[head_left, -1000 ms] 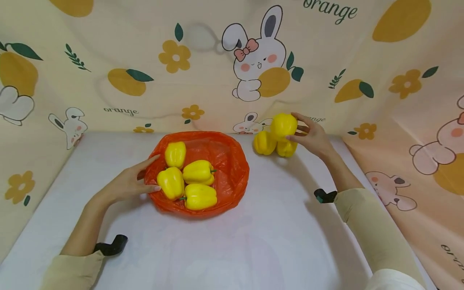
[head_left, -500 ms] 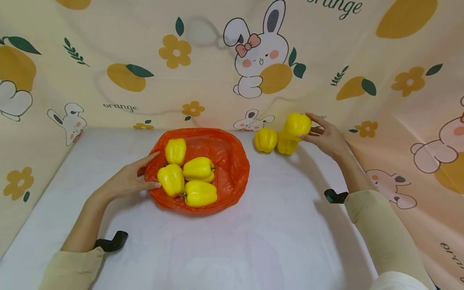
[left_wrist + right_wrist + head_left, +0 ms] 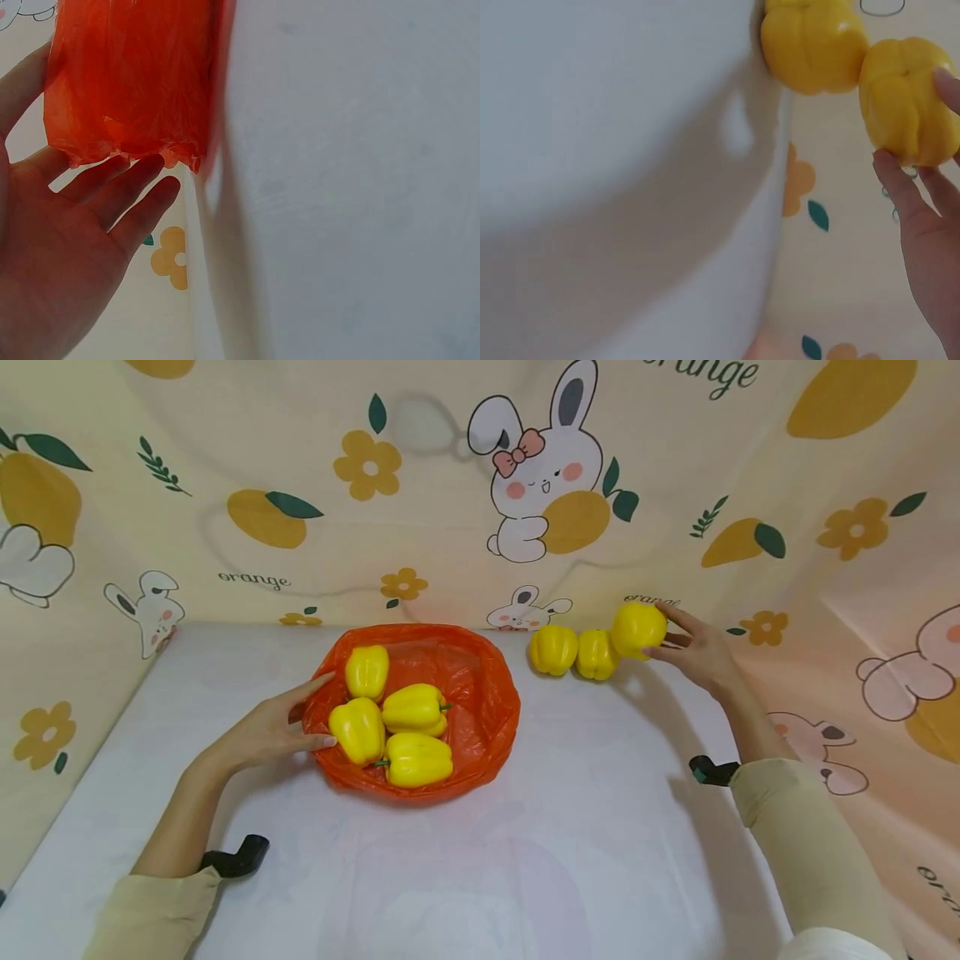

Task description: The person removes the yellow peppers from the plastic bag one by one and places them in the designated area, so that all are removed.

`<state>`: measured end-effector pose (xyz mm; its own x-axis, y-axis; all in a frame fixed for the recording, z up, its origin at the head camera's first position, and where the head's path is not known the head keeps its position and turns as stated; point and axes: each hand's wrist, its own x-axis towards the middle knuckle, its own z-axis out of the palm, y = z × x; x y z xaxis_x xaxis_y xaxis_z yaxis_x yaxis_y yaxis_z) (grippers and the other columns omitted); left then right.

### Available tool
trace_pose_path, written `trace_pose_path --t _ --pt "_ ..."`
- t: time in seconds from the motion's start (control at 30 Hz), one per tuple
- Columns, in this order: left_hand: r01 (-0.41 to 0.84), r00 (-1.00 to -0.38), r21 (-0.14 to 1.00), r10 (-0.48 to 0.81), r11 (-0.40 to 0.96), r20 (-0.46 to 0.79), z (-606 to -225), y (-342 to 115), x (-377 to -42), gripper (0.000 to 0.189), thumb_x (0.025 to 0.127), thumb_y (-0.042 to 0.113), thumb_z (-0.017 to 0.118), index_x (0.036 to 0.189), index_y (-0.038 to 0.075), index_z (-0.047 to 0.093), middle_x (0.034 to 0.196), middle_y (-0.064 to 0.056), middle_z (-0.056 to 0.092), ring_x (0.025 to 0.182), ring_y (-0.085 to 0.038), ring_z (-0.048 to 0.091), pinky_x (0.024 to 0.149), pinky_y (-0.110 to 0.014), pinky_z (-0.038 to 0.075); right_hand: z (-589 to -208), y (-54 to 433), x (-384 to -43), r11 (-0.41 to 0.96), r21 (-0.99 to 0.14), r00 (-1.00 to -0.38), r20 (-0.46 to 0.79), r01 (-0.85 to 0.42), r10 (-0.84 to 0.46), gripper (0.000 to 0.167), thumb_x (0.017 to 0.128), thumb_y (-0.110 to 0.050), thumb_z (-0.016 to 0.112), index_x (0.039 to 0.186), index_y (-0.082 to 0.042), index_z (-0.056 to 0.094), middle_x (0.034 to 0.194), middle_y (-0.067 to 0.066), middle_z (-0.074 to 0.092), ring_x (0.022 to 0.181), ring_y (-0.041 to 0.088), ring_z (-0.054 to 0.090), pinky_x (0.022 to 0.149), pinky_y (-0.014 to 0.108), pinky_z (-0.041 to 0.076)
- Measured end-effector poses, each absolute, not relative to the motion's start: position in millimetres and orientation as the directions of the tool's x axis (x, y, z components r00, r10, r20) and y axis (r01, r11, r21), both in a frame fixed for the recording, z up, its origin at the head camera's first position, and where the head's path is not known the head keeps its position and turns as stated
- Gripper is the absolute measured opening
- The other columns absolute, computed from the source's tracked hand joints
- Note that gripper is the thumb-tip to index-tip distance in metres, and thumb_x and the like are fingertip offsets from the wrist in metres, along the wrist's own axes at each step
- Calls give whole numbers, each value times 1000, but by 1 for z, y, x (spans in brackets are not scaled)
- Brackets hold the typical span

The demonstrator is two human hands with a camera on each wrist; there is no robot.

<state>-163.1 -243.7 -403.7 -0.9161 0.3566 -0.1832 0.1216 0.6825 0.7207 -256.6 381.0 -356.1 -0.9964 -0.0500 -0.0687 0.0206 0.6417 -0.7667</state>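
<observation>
My right hand (image 3: pixel 705 653) holds a yellow bell pepper (image 3: pixel 638 628) between thumb and fingertips, above the table at the back right. In the right wrist view this held pepper (image 3: pixel 909 105) shows its lobed end. Just left of it, two more yellow bell peppers, one (image 3: pixel 553 650) and another (image 3: pixel 597 654), rest side by side on the table. My left hand (image 3: pixel 262 733) rests with spread fingers against the left side of a round container lined with a red plastic bag (image 3: pixel 491 718). Several yellow peppers (image 3: pixel 417 760) lie inside it. In the left wrist view, extended fingers touch the bag's edge (image 3: pixel 127 90).
A white-covered table (image 3: pixel 465 877) runs in front of both hands. Behind it and on the sides hangs a cream cloth (image 3: pixel 420 535) printed with rabbits, oranges and flowers. The cloth meets the table's back edge close behind the peppers.
My right hand has carried its pepper to the right and slightly down, uncovering the second resting pepper. My left hand stays against the red-lined container.
</observation>
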Motion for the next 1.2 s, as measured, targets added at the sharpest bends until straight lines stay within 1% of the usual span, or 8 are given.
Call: trace_pose_path --t 0.2,0.4,0.67,0.77,0.83,0.93,1.0,1.2 --pt "115 -914 729 358 675 -189 -401 -242 -160 97 84 51 75 160 23 21 159 -25 26 139 -45 32 109 -67 30 -360 390 -254 643 -765 -996 -79 35 -39 88 88 -37 75 159 -32 22 166 2 14 140 42 37 110 60 35" --pt "124 -919 720 353 683 -177 -398 -243 -162 97 84 52 75 160 23 22 158 -26 27 135 -43 37 108 -67 32 -363 394 -254 643 -766 -996 -65 13 -57 86 91 -24 74 160 -21 22 165 8 18 139 43 39 108 54 37" --pt "109 -914 744 361 659 -185 -401 -243 -160 97 84 49 76 160 23 21 159 -26 25 139 -46 32 109 -67 29 -385 406 -258 646 -764 -994 -73 0 -85 87 89 -23 77 159 -18 25 163 12 23 136 43 42 106 51 42" --pt "110 -917 742 356 662 -182 -404 -242 -160 97 83 50 76 160 24 22 159 -24 25 143 -47 26 110 -67 27 -396 409 -260 648 -761 -995 -29 -37 -90 85 87 -17 78 157 -14 30 160 15 30 136 40 42 107 51 41" --pt "107 -919 740 350 664 -182 -404 -241 -161 97 83 51 76 160 24 22 160 -24 25 143 -47 25 110 -68 27 -402 410 -262 637 -767 -995 12 -75 -102 83 86 -12 79 155 -10 33 158 16 33 137 38 40 108 51 40" --pt "105 -920 732 344 673 -185 -406 -241 -161 98 82 53 76 160 24 22 159 -24 26 143 -47 26 109 -68 27 -405 408 -260 613 -786 -994 20 -83 -109 80 87 -10 77 155 -8 33 157 16 34 138 39 37 110 51 38" --pt "101 -919 729 344 677 -191 -407 -241 -161 99 82 54 76 160 24 22 159 -24 26 143 -47 26 109 -68 28 -402 405 -256 589 -806 -994 -10 -56 -108 80 89 -10 75 155 -7 31 158 17 31 137 41 38 109 47 40" --pt "113 -918 728 352 676 -184 -409 -242 -161 99 82 54 75 160 22 22 159 -24 26 142 -47 28 109 -67 29 -387 391 -243 558 -829 -991 -83 12 -101 85 91 -12 73 158 -6 21 161 22 22 136 48 39 99 22 46"
